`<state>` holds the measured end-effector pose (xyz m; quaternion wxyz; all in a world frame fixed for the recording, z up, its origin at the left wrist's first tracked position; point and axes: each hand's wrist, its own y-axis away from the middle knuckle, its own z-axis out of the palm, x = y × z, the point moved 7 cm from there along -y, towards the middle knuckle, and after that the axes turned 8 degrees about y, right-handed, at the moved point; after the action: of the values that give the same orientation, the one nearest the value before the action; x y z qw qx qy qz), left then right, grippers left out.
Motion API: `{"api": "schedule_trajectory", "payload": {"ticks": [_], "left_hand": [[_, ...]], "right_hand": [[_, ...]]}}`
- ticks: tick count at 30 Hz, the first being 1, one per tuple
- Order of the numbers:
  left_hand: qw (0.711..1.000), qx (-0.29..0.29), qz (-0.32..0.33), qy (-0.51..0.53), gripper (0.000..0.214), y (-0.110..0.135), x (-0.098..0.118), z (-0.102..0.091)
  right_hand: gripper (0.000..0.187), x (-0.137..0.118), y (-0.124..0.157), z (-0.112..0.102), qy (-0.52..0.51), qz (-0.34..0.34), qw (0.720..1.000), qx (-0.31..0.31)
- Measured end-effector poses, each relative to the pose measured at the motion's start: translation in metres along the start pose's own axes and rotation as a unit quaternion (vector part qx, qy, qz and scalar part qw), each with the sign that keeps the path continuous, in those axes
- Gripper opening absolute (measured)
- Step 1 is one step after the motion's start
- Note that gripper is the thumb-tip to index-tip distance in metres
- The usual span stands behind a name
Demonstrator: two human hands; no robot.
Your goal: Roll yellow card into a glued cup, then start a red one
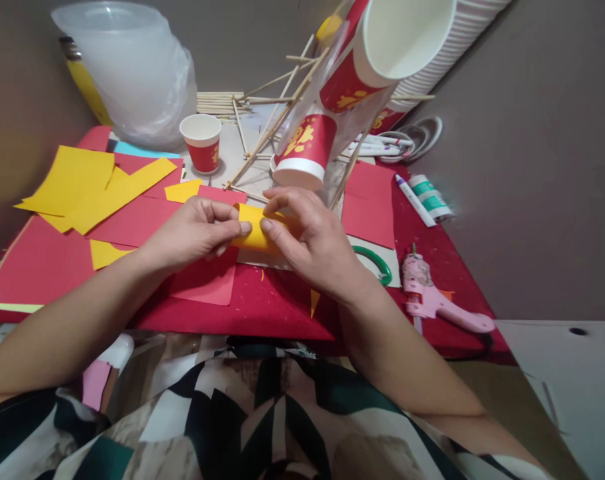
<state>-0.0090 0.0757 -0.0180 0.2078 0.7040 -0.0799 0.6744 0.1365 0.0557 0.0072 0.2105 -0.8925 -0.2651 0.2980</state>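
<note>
Between my two hands is a piece of yellow paper (pixel 252 235), curled over at the top. My left hand (pixel 199 227) pinches its left end between thumb and fingers. On the right side, my right hand (pixel 309 237) has its thumb on the front of the paper and its fingers bent behind; it covers much of that end. Just beyond my hands stands a frame of thin wooden sticks (pixel 277 127). Red and white paper cups (pixel 307 143) in a clear sleeve lean over it. A pair of scissors with a green handle (pixel 377 260) lies partly hidden beside my right wrist.
Red paper sheets (pixel 52 260) and yellow paper pieces (pixel 82 180) cover the left side. A single paper cup (pixel 202 150) stands near a wrapped stack of white plastic bowls (pixel 127 67). At right lie a pink glue gun (pixel 432 300), a marker (pixel 415 200) and a green-white roll (pixel 431 195).
</note>
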Motion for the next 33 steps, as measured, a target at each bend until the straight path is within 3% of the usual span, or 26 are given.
{"api": "schedule_trajectory", "payload": {"ticks": [5,11,16,21,25,29,33], "left_hand": [[1.0,0.018,0.002,0.009,0.03,0.001,0.0,-0.001],[0.999,0.0,0.022,0.032,0.031,0.003,0.002,-0.002],[0.999,0.006,0.015,0.046,0.029,0.004,0.005,-0.006],[0.997,-0.001,0.022,0.069,0.03,0.008,0.011,-0.011],[0.993,0.014,0.051,0.101,0.026,0.01,0.015,-0.017],[0.982,0.04,0.093,0.156,0.025,0.011,0.018,-0.023],[0.974,0.054,0.116,0.185,0.026,0.01,0.019,-0.026]], "right_hand": [[0.018,-0.005,0.001,0.0,0.005,-0.033,0.999,0.016],[0.021,-0.008,0.004,-0.002,-0.007,-0.045,0.998,0.044],[0.017,-0.006,0.011,-0.025,-0.077,0.0,0.98,0.185],[0.016,-0.005,0.022,-0.043,-0.114,0.022,0.938,0.326],[0.013,-0.001,0.027,-0.047,-0.151,0.031,0.904,0.399],[0.011,0.008,0.027,-0.046,-0.187,0.058,0.885,0.423],[0.011,0.011,0.025,-0.042,-0.207,0.077,0.889,0.401]]}}
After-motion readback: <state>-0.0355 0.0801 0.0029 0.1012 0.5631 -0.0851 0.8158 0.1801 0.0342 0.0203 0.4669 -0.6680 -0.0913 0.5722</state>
